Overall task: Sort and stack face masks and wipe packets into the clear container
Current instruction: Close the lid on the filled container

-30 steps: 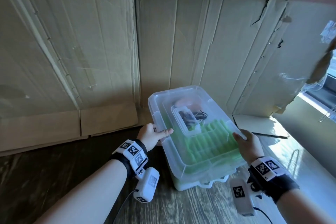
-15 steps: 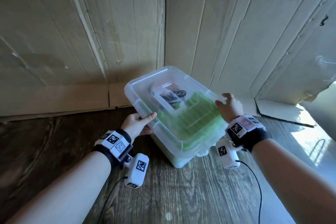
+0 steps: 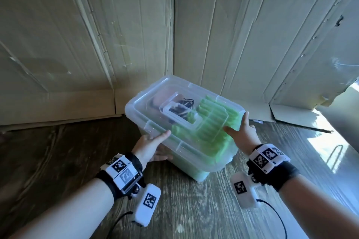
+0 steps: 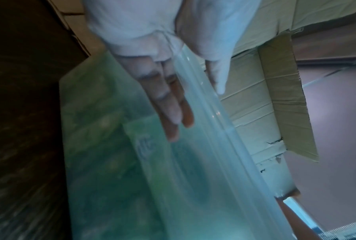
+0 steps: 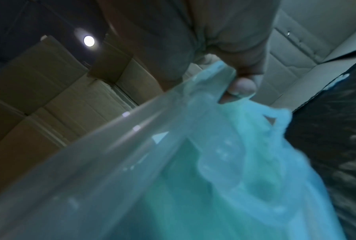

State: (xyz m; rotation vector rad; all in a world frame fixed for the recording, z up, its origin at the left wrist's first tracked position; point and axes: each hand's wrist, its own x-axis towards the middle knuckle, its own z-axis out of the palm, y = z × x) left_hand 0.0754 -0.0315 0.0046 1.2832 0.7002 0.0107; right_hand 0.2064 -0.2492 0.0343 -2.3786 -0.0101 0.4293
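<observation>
A clear container (image 3: pixel 144 104) with its lid on hangs tilted between my hands, just over the wooden table (image 3: pixel 194 209). Green wipe packets (image 3: pixel 211 128) fill most of it, and dark face masks (image 3: pixel 180 105) show under the lid's small hatch. My left hand (image 3: pixel 153 141) grips the near left rim (image 4: pixel 203 105), thumb on top and fingers (image 4: pixel 173 113) under the lip against the wall. My right hand (image 3: pixel 240 132) holds the right side, thumb on the lid and index along the edge. In the right wrist view a fingertip (image 5: pixel 242 87) hooks under the rim (image 5: pixel 131 142).
Upright cardboard sheets (image 3: pixel 116 35) wall off the back and left of the table. A loose cardboard flap (image 3: pixel 291 114) lies flat at the right. Bright sunlight falls on the table's far right (image 3: pixel 330 147). Wrist camera units (image 3: pixel 146 205) hang below both wrists.
Both hands have brought the container nearer and a little left, tilting it more. My right hand has shifted forward along the right rim, its thumb now spread over the lid.
</observation>
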